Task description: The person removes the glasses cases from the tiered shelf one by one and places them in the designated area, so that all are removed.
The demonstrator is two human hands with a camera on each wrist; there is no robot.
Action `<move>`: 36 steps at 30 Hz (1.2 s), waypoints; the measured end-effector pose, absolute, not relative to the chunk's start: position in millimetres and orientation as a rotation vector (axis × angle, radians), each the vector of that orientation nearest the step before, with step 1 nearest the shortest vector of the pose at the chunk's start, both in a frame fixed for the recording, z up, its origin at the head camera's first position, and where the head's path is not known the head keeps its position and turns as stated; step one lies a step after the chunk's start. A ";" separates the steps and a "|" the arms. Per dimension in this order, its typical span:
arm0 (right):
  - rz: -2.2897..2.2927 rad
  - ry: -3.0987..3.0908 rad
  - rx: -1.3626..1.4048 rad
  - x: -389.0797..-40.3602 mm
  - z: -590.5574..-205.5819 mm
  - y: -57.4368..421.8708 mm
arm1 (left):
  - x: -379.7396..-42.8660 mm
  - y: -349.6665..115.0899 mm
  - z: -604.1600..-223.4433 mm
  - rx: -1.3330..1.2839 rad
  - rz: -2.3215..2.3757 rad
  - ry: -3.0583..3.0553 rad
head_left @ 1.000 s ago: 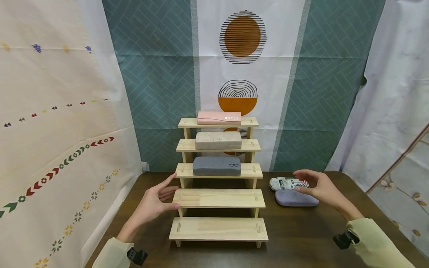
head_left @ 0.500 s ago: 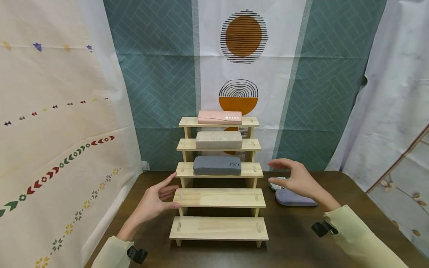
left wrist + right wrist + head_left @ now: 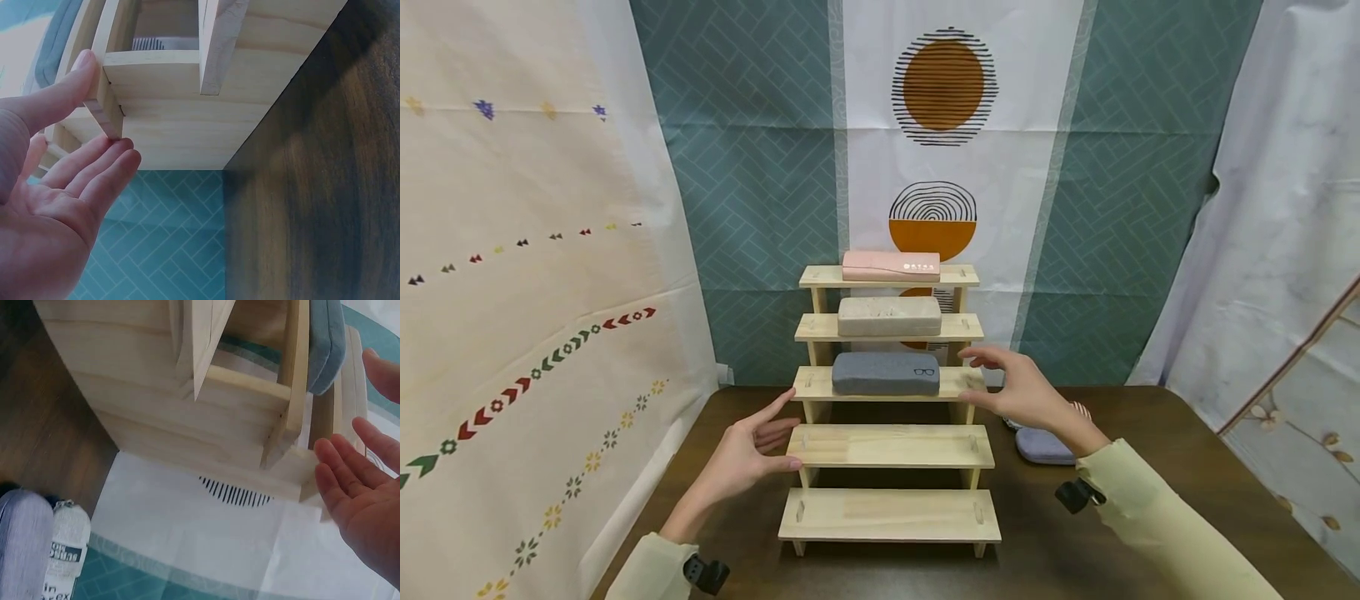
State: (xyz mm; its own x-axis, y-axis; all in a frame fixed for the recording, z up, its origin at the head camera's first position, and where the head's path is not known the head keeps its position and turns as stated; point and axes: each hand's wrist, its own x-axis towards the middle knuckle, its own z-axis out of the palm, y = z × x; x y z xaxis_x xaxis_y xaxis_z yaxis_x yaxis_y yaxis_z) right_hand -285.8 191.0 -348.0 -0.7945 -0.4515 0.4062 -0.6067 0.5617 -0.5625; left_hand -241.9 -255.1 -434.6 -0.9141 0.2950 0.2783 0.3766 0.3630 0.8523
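A five-tier wooden display stand (image 3: 891, 445) stands on the dark table. My left hand (image 3: 739, 454) holds the left end of its second shelf from the bottom; in the left wrist view the thumb is on one side of the board and fingertips on the other. My right hand (image 3: 1011, 390) is at the right end of the middle shelf, thumb and fingers spread, nothing between them. Whether it touches the wood cannot be told. On that shelf lies a blue-grey glasses case (image 3: 886, 374). Above it sit a cream case (image 3: 889, 317) and a pink case (image 3: 891, 267).
A purple glasses case (image 3: 1043, 447) lies on the table right of the stand, partly behind my right arm. Beside it is a white case with printed lettering (image 3: 65, 553). Patterned cloths hang behind and on both sides. The two lowest shelves bear no cases.
My right hand has moved left, from above the purple and printed cases to the right end of the middle shelf. My left hand stays on the stand.
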 end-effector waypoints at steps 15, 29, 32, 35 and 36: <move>1.184 -2.590 0.988 -305.6 -354.7 166.5 | -241.6 -254.8 -436.6 -0.623 -1.627 -2.521; 1.155 -2.673 0.948 -315.5 -355.3 145.3 | -241.4 -255.9 -435.7 -0.627 -1.654 -2.499; 1.145 -2.699 0.968 -318.2 -353.7 140.9 | -241.8 -256.1 -436.3 -0.628 -1.657 -2.499; 1.144 -2.708 0.983 -321.6 -353.5 137.2 | -241.8 -256.2 -436.9 -0.635 -1.661 -2.497; 1.144 -2.709 0.981 -321.8 -353.0 136.0 | -241.7 -256.2 -437.1 -0.638 -1.661 -2.497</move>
